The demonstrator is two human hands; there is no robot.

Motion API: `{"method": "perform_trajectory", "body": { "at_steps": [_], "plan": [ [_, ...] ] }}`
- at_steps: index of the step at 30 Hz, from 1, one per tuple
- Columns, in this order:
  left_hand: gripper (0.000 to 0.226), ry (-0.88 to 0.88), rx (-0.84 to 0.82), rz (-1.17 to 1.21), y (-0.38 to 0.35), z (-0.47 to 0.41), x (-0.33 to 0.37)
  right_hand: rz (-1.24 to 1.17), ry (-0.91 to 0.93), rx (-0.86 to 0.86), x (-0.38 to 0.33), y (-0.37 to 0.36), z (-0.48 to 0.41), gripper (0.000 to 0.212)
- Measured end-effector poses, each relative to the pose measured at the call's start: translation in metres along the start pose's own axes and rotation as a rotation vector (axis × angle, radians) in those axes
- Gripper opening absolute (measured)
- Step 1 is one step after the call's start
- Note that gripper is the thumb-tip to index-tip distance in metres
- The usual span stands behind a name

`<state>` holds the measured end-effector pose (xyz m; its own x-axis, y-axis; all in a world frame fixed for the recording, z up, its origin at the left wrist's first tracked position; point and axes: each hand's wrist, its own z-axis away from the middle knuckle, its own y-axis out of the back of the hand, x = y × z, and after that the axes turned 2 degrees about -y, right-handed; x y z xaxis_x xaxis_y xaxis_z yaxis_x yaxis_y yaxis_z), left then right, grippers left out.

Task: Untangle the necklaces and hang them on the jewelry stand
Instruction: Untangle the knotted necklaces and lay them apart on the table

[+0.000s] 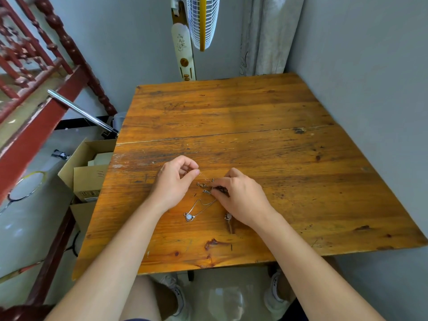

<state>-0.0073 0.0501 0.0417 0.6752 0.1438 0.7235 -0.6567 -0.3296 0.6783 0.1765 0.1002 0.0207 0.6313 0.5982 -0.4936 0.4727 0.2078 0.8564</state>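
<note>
The fingers (194, 172) of my left hand (176, 181) were closed thumb to forefinger on a fine strand (202, 175), drawn up and left out of the knot. The fingers (216, 193) of my right hand (240, 198) were bunched down onto the knot of necklaces (205, 185). They seemed to pinch its dark beaded part, though the tips hid the contact.

I judged the chains very light, limp and slippery, and thin enough to kink or snap under a hard pull. The better hold would be close to the knot, one strand at a time, or at a clasp, never a tug on the pendant.

The knot lay between my two hands, just below centre of the frame. A silver chain (203, 202) looped down from it toward me and ended in a pale pendant (189, 217) lying flat on the surface (231, 112). A small metal piece (228, 216) lay beside my right wrist; I could not tell what it was.

No jewelry stand showed anywhere. Cardboard boxes (90, 174) sat at the left edge, a fan (203, 22) at the top.
</note>
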Motion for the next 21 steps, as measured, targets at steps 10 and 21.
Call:
{"method": "perform_trajectory", "body": {
  "at_steps": [10,21],
  "plan": [
    [0.007,0.028,0.072,0.102,0.001,0.000,-0.002,-0.107,-0.012,-0.048,0.011,0.005,0.004,0.026],
    [0.006,0.024,0.088,0.107,0.001,0.003,0.000,-0.132,-0.004,-0.058,0.009,0.011,0.006,0.020]
  ]
}}
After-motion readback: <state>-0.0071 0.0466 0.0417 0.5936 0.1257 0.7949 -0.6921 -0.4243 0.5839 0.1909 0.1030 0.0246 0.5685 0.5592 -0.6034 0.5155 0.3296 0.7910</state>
